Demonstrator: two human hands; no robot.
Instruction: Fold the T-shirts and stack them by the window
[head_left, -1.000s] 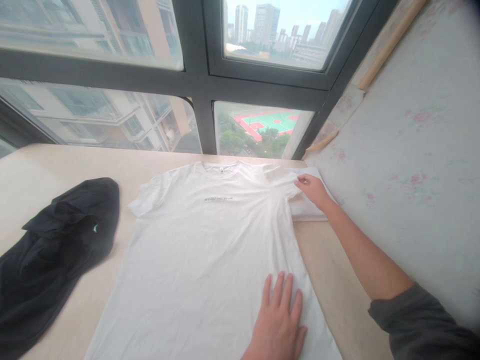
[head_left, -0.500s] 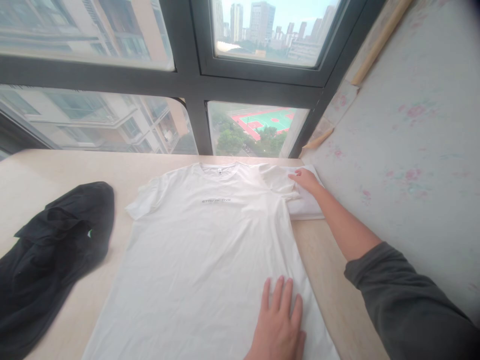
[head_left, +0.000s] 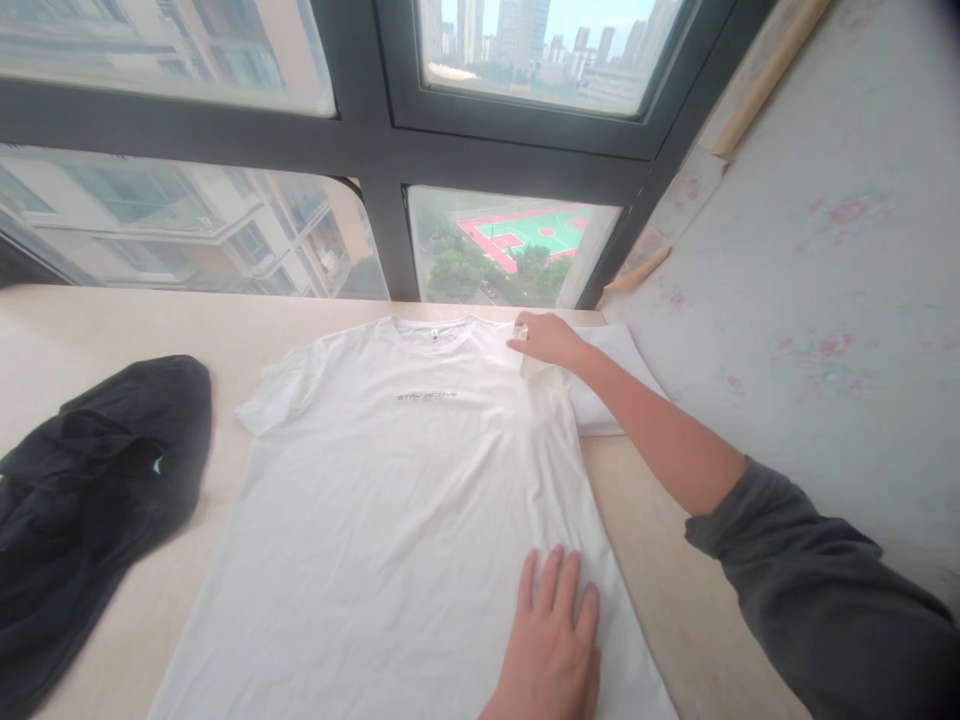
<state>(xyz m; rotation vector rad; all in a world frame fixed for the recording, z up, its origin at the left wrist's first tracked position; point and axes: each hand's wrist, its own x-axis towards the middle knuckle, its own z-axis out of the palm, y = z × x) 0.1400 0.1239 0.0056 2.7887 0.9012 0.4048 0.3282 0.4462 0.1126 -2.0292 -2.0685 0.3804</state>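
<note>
A white T-shirt (head_left: 360, 500) lies spread front side up, its neckline toward the window and small dark lettering across the chest. My left hand (head_left: 551, 630) rests flat on the lower right part of the shirt, fingers stretched out. At the upper right, my right hand (head_left: 544, 338) pinches the sleeve and has it drawn inward over the shoulder. The fingertips partly cover the gripped cloth. Opposite, the other sleeve (head_left: 274, 395) lies loosely wrinkled on the surface.
Folded white cloth (head_left: 619, 375) lies beside the right shoulder, partly behind my forearm. To the left is a crumpled black garment (head_left: 112, 470) on the pale ledge (head_left: 225, 330). A dark window frame (head_left: 480, 150) borders the back, and a flowered wall (head_left: 810, 300) stands at right.
My right hand has moved left, folding the sleeve in toward the shirt's shoulder and uncovering more of the folded white cloth. My left hand stays flat on the shirt. The view has shifted slightly.
</note>
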